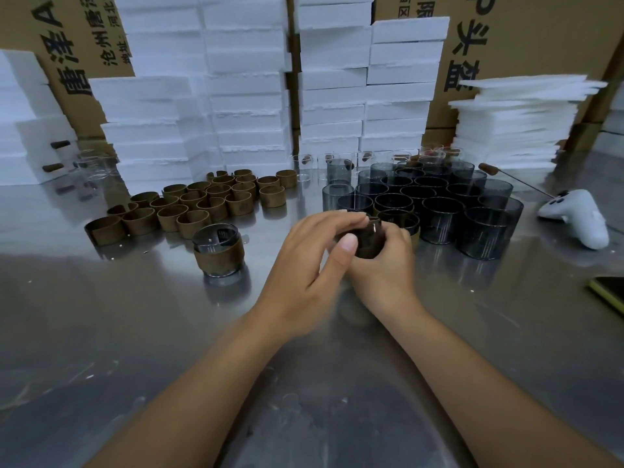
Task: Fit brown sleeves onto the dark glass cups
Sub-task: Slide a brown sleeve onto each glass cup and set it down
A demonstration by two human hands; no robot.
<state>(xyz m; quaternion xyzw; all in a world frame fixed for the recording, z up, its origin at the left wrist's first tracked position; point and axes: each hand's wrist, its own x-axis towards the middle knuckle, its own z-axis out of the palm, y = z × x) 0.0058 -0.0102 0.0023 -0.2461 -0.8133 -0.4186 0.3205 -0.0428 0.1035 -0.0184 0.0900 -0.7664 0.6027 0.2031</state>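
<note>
Centrally, above the steel bench [439,332], both hands are curled round one dark glass cup [369,238] held clear of the surface. The left hand [314,255] wraps it from the near side with the thumb laid across it; the right hand [385,275] cradles it from beneath and behind. What shows between the fingers looks brown, so a sleeve seems to be going on, but blur and the fingers hide how far it has seated.

Left of the hands stands a finished cup [218,249] with its sleeve round the lower body. Beyond that lie the loose sleeves [202,204], and the waiting cups [439,197] are packed rim to rim just behind the right hand.

Likely faults from this position:
- Slippage: smooth glass forced against a tight band could shoot out of the grip and strike the hard bench.
- Collision: the knuckles work very near the front row of waiting cups, so a jerk as the sleeve gives way could knock them together.
- Misfit: uneven thumb pressure could leave the band crooked or strain it at its open seam.
</note>
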